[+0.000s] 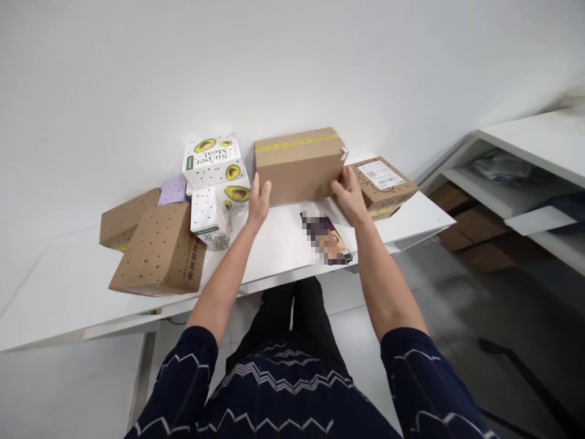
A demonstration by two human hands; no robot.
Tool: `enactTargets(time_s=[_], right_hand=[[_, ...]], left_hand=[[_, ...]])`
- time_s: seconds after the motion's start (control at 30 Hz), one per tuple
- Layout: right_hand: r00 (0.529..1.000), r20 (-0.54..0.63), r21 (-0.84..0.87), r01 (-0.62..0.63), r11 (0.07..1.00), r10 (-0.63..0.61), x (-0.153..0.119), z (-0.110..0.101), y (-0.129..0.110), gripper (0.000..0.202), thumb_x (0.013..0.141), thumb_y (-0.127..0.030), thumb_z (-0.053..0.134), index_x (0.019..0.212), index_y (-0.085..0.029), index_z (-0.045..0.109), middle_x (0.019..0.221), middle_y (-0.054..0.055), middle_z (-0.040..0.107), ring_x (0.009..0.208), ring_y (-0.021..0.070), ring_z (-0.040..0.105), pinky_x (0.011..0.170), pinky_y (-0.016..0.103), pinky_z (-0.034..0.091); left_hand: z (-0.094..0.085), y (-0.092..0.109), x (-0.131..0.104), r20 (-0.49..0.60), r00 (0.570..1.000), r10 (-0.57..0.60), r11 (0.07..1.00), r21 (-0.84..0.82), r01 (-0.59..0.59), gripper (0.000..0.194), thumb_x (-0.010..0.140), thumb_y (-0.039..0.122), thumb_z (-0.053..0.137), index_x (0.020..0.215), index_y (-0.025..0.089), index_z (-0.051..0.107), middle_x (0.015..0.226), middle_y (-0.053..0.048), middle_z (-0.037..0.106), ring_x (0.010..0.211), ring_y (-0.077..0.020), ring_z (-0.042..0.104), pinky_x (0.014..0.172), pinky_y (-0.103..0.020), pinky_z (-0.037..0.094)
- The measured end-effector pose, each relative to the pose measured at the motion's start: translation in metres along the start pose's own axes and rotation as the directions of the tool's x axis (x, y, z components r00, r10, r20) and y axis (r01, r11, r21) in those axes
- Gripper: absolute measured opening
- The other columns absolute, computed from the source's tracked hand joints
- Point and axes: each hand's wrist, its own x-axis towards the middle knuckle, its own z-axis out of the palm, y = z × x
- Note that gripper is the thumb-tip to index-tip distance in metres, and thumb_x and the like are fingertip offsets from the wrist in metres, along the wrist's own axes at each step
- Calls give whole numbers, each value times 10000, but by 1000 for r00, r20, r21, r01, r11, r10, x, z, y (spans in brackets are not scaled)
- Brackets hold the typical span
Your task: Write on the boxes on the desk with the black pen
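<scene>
The grip is 2-handed, with 1 hand at each end of the large brown box (297, 174). The left hand (259, 202) is open at the box's lower left corner, thumb apart from the fingers. The right hand (350, 194) has its thumb by the front face and its fingers at the right end; whether it is closed firmly cannot be told. The box lies between the hands, near the wall (292, 67), a strip of yellow tape (297, 144) along its top.

Just beside the right hand is a brown box with a white label (387, 186). Between the forearms, a flat, pixelated item (326, 238) lies on the worktop (274, 244). Left of the left hand are 3 white avocado boxes (211, 160), 2 stacked and 1 in front. Farther left are a purple box (172, 191) and 2 dotted brown boxes (158, 250). At far right, a shelf unit (530, 137) holds more brown boxes (479, 228).
</scene>
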Motion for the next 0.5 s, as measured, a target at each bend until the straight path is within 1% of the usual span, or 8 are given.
enactTargets(time_s=[0.1,0.17,0.27,0.3,0.33,0.4,0.47,0.5], right_hand=[[997,-79,30,0,1000,3,-3,-8,-2,444,900,-361,431,1314,-224,513,1247,93,631,1137,243,587,972,458,490],[966,-255,-23,-50,998,43,-7,-27,0,354,912,-329,404,1188,-198,581,1163,111,640,1043,243,616,935,443,499],[827,-561,-196,-167,966,29,-9,-68,10,274,918,-278,403,1050,-160,612,1096,155,608,988,239,594,909,409,484],[783,-622,-261,-217,941,8,-8,-82,15,262,910,-259,435,1058,-139,614,1121,175,591,1034,250,574,938,415,460],[758,-652,-321,-283,904,6,-6,-96,22,274,892,-254,494,1098,-117,613,1175,195,570,1112,273,538,988,440,419],[754,-650,-388,-434,813,92,2,-119,35,462,846,-284,619,1265,-97,564,1365,234,468,1261,328,434,1044,508,340],[826,-498,-412,-492,767,263,9,-136,50,693,806,-358,705,1409,-108,473,1487,248,376,1311,339,392,1043,510,329],[871,-388,-426,-461,778,303,12,-142,56,743,798,-401,719,1428,-102,464,1482,249,403,1285,321,432,1022,475,360]], left_hand=[[-5,-19,-14,-10,1000,18,998,64,-17,675,918,565,545,1463,184,428,1598,-144,324,1497,-245,268,1214,-413,229],[-9,-31,-29,-17,1000,1,996,90,0,615,926,552,532,1377,133,528,1515,-180,450,1431,-260,390,1186,-403,281],[-6,-47,-50,-35,998,-50,992,112,54,514,941,508,509,1189,83,655,1303,-204,633,1260,-270,561,1112,-412,377],[-1,-51,-56,-26,998,-64,992,108,66,480,944,490,504,1141,88,677,1251,-194,663,1215,-265,589,1087,-412,402],[7,-53,-60,-5,997,-73,993,96,73,446,945,470,502,1104,99,691,1217,-179,683,1185,-257,605,1066,-409,423],[27,-55,-67,63,995,-81,995,66,77,374,939,427,514,1055,131,710,1187,-145,701,1145,-237,625,1034,-393,453],[50,-53,-74,147,983,-108,994,27,105,328,930,399,530,1033,151,718,1150,-122,715,1066,-216,657,984,-371,491],[62,-50,-78,190,972,-136,990,5,138,324,928,397,534,1039,155,718,1124,-117,721,1003,-204,674,941,-359,516]])
